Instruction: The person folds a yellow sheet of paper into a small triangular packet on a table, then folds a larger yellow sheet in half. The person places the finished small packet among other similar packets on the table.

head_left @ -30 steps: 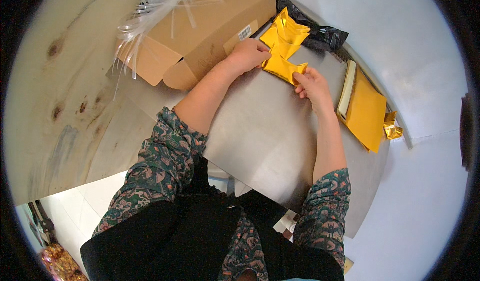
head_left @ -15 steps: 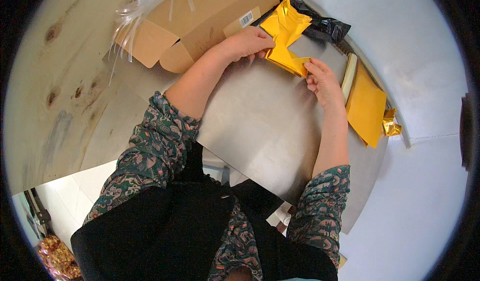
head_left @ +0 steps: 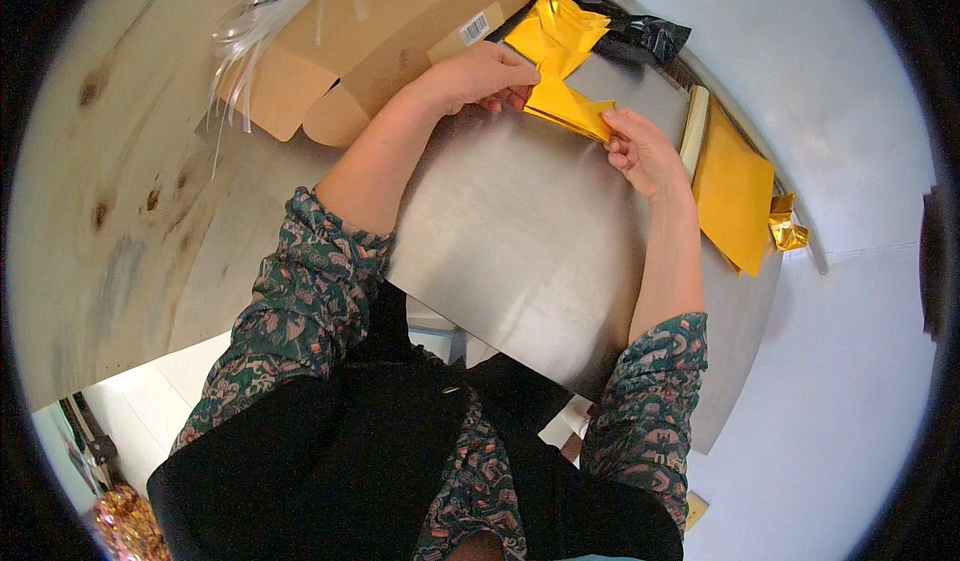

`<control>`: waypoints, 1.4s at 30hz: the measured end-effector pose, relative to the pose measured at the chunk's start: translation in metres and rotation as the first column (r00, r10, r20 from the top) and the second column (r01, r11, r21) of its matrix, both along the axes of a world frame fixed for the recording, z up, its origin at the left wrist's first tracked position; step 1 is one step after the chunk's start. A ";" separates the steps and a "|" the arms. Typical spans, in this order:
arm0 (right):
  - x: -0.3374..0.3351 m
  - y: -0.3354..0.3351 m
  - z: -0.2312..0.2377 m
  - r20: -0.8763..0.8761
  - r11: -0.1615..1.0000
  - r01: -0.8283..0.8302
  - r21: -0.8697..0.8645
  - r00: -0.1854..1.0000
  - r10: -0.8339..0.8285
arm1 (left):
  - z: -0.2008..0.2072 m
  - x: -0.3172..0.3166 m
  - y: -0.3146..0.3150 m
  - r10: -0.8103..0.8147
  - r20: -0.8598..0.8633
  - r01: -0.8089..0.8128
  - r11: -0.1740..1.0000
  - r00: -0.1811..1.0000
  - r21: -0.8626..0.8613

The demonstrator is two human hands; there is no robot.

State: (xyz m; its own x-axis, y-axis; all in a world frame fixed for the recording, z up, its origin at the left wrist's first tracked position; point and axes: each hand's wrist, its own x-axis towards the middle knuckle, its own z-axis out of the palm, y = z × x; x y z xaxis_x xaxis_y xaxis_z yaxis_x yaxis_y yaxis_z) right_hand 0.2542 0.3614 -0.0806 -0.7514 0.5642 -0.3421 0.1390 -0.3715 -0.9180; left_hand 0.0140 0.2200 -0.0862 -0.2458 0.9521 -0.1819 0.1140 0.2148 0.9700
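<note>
- Folded golden foil: over the silvery bench, between both hands; whether it touches the surface I cannot tell.
- Left hand: grip pinching the foil's left end.
- Right hand: grip pinching its right corner.
- Golden folded pieces: just beyond.
- Black plastic: behind those.
- Cardboard box: left, bearing clear strips.
- Yellow sheets: right.

The folded golden-yellow paper, shiny and creased, shows several layers along its near edge, which slants nearer at the right, over the grey worktop, its far side meeting a pleated golden-yellow piece, though whether they are joined is unclear.
</note>
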 end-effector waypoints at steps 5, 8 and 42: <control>0.002 0.002 -0.003 -0.002 1.000 0.006 0.019 1.000 -0.006 | 0.000 0.000 0.001 -0.009 0.018 0.010 1.000 1.000 -0.021; 0.002 0.004 -0.003 0.012 1.000 -0.011 0.018 1.000 0.011 | -0.001 -0.002 0.002 -0.031 0.054 0.032 0.999 0.998 -0.026; -0.003 -0.002 0.000 0.062 0.999 0.020 0.034 0.998 -0.022 | -0.006 -0.008 0.001 -0.045 0.111 0.045 0.999 0.993 0.003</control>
